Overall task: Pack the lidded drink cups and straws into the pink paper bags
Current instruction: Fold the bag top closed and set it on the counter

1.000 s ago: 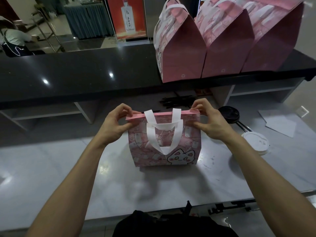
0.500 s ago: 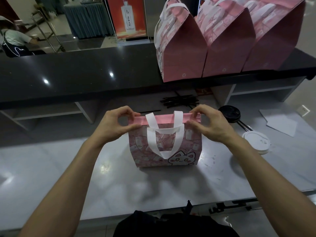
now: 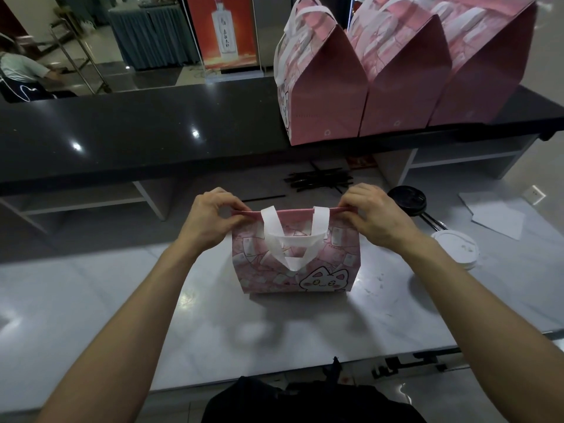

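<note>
A pink paper bag (image 3: 323, 254) with a cat drawing and white handles stands upright on the pale counter (image 3: 122, 300). Its top edge is pressed together. My left hand (image 3: 210, 221) pinches the top edge at the left corner. My right hand (image 3: 372, 215) pinches it at the right corner. What is inside the bag is hidden. A bundle of black straws (image 3: 320, 180) lies behind the bag. A black cup lid (image 3: 407, 199) and a white lid (image 3: 456, 248) sit to the right.
Three closed pink bags (image 3: 329, 87) stand in a row on the raised dark ledge (image 3: 137, 135) at the back right. White paper sheets (image 3: 500, 215) lie at the far right. A person sits beyond the ledge at the far left.
Both hands have slid outward along the bag's top edge, pressing it flatter and shut. The bag has stayed in place.
</note>
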The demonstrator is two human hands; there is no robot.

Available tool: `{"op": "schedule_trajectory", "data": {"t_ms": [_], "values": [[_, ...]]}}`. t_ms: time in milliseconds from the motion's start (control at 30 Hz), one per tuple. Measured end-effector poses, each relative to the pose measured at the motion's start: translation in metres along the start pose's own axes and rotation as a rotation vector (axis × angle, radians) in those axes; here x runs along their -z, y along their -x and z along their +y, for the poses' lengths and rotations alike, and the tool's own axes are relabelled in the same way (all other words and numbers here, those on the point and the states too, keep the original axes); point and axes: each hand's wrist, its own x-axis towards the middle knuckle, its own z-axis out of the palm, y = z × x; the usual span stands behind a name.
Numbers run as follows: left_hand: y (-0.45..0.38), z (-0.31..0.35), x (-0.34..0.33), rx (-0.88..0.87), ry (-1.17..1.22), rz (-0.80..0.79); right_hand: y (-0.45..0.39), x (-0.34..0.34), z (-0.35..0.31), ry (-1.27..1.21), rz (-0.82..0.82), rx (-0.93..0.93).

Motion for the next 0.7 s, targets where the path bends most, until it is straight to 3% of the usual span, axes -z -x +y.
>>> {"op": "schedule_trajectory", "data": {"t_ms": [267,433,500,600,700], "values": [[0.01,-0.004,-0.009,0.039,-0.088,0.101,0.005,-0.004,-0.005,0.055,0.007,0.012],[0.012,0.001,0.013,-0.018,-0.147,-0.152,0.004,0.017,-0.005,0.047,-0.166,-0.105],[0.005,0.009,0.029,-0.034,-0.163,-0.238,-0.006,0.033,-0.011,-0.053,-0.15,-0.194],[-0.012,0.033,0.04,-0.039,-0.161,-0.202,-0.035,0.049,-0.029,-0.154,-0.032,-0.225],[-0.034,0.066,0.034,-0.062,-0.13,-0.266,-0.066,0.053,-0.057,-0.169,-0.163,-0.153]]}}
